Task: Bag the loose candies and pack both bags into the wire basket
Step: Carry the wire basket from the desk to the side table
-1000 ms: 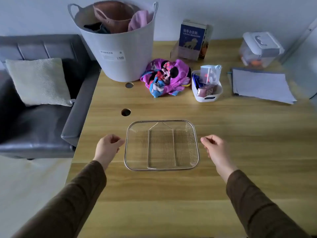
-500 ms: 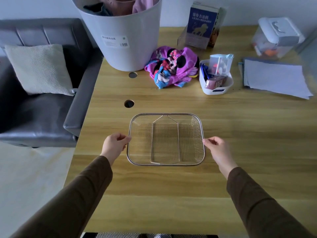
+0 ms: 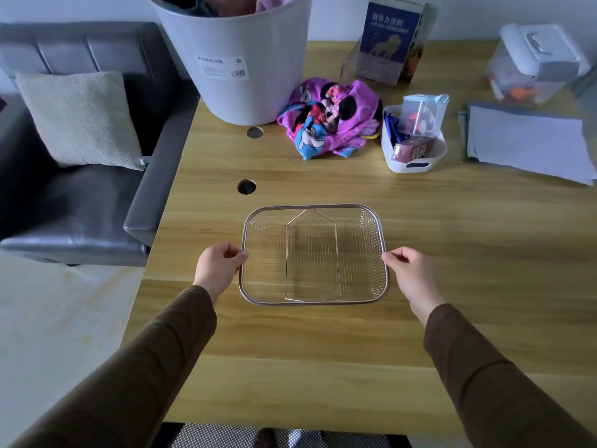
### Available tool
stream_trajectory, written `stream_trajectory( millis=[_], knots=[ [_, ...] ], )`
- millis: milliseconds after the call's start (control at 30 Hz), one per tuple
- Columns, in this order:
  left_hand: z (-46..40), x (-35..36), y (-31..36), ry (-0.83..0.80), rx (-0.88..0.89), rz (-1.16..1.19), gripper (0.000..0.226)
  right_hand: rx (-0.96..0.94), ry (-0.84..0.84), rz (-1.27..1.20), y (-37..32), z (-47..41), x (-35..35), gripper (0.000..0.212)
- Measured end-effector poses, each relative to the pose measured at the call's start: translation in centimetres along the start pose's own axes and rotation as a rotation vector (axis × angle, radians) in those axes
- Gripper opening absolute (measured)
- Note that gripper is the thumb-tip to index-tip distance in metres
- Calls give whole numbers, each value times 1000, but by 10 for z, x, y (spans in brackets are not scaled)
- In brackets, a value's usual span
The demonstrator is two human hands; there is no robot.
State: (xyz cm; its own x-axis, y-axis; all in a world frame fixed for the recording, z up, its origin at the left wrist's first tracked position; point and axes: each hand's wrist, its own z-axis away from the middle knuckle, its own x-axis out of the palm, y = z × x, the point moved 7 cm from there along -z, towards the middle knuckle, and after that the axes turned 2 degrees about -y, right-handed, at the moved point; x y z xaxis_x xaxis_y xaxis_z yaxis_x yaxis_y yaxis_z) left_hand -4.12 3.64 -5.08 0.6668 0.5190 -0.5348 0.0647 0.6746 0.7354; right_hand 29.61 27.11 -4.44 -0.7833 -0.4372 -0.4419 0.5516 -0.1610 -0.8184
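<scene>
Wire basket [image 3: 314, 302] rim pinched btwn L & R fingers [image 3: 237, 254].

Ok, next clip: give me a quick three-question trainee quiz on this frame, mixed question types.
1. True or false: the wire basket already holds a bag.
2. Which hands touch the basket rim? A left only, B right only, C both.
3. Fill in: the white tray with small packets sits to the ___ of the cartoon cloth.

Key: 1 false, it is empty. 2 C, left hand and right hand grip opposite sides. 3 right.
</scene>
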Motion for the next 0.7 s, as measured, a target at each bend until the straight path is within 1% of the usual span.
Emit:
stream_trajectory(
  millis=[133,367,533,700],
  knots=[
    [9,-10,-5,22,-13,4,16,-42,6,-3,-13,4,3,19],
    [24,-44,-24,73,-37,53,19,-127,-31,39,-38,15,27,17],
    [32,-78,-46,101,-58,111,15,-169,-76,61,-57,26,57,17],
    [43,-127,-75,155,-79,160,16,-193,-115,101,-78,41,104,15]
  ],
)
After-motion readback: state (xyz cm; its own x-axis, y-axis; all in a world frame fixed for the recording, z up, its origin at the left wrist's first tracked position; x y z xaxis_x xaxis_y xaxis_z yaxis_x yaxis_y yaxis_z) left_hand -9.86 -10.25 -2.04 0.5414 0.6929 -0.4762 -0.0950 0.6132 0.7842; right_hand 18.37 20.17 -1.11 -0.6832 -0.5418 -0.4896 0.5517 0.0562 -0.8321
